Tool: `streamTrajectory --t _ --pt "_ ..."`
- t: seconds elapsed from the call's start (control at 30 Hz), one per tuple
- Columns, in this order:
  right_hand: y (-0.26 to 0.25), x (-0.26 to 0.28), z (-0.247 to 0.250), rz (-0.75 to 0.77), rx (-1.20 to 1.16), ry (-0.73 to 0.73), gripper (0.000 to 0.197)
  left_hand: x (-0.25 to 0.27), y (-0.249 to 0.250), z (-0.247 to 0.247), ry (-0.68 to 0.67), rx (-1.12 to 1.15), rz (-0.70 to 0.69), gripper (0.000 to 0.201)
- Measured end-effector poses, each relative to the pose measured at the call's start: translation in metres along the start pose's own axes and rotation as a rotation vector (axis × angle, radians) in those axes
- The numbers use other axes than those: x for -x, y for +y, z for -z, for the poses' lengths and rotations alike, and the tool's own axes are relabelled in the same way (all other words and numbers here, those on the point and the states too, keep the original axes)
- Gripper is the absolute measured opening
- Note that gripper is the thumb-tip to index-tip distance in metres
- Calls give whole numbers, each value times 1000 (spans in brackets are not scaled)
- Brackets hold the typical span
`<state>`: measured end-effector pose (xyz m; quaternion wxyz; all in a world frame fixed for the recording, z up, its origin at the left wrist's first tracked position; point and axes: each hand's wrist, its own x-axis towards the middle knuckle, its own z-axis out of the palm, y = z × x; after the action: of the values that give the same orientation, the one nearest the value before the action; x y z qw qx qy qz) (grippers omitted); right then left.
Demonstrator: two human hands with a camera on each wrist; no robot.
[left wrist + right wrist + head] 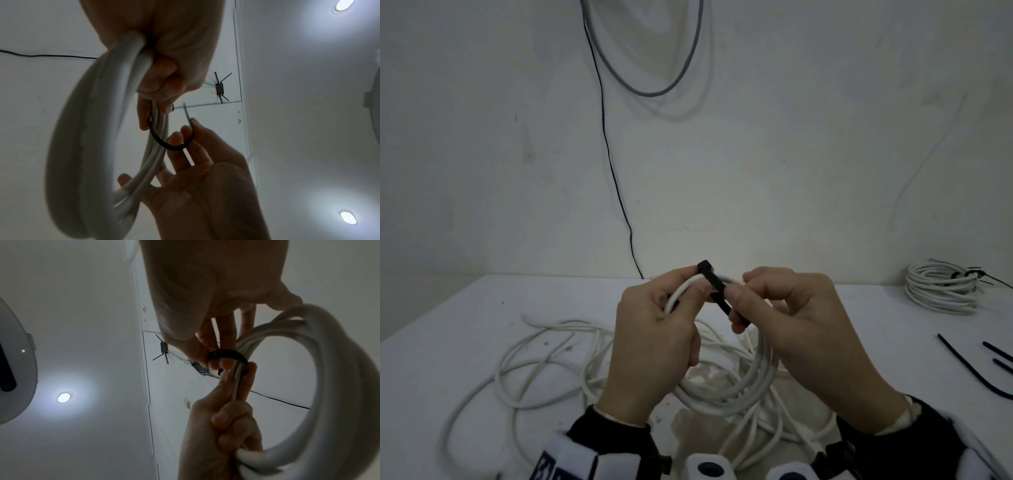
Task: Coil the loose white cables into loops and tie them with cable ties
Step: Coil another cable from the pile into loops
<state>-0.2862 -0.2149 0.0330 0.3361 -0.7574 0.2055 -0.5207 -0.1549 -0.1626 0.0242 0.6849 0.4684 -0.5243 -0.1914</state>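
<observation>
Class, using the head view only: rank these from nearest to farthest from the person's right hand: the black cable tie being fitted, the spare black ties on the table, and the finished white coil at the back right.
1. Black cable tie: pinched by the right hand itself.
2. Spare black ties: on the table, to the right.
3. Finished white coil: back right, by the wall.

A white table meets a scuffed white wall; ceiling spotlights glow.

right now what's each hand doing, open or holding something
Left hand: closed, gripping the white cable coil.
Right hand: closed, pinching the black cable tie looped around the coil.
</observation>
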Motion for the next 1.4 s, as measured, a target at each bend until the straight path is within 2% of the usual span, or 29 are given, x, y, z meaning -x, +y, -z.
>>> streamTrajectory --t 0.23,0.33,0.53,0.7,0.9,1.03,1.17,1.33,1.4 --pt "-3 1 1 -109 -82 45 36 0 3 -1 -1 -51 -69 18" --pt "-6 0 1 -89 -85 38 30 1 3 -1 -8 -51 -71 18" --pt "-10 0 3 -132 -67 34 36 1 3 -2 -30 -61 -98 22" --pt "-11 0 5 -158 -98 19 36 2 1 1 -83 -109 -155 24" --pt "-9 -1 7 -181 17 38 21 3 -1 1 -180 -185 -225 18" --pt "-5 -5 22 -308 -5 13 36 3 0 2 -271 -196 -201 20" --pt "-7 -5 29 -415 -150 -196 27 4 1 -1 -399 -207 -180 18" --pt "-9 -8 36 -539 -367 -115 16 8 5 -2 -436 -144 -166 21" --pt "-8 -10 38 -564 -454 -25 10 9 6 -2 -454 -107 -129 24"
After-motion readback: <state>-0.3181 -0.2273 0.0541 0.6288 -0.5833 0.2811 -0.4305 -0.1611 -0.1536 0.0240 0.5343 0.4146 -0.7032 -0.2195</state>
